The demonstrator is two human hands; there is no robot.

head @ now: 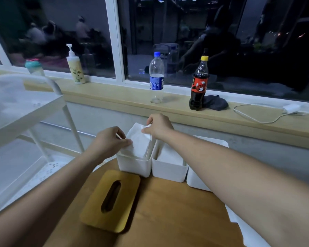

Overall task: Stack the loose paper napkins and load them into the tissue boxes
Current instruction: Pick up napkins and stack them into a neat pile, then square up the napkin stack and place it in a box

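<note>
Behind the slotted wooden lid (111, 200) on the worktop (168, 211): leftmost tissue box (134, 164), white, open-topped. It contains a napkin stack (139, 139), white and creased, tilted and rising above the rim. Left hand (109, 141) pinches the stack's near edge; right hand (159, 125) pinches its far corner.

Indoor room: drink bottles (156, 75) line a wooden windowsill (114, 97).

On the windowsill (114, 97) stand a pump bottle (76, 68), a water bottle (156, 79) and a cola bottle (198, 86) beside a dark cloth (215, 103). A white charger (291, 108) lies farther right. A white cart (25, 107) stands left.
</note>
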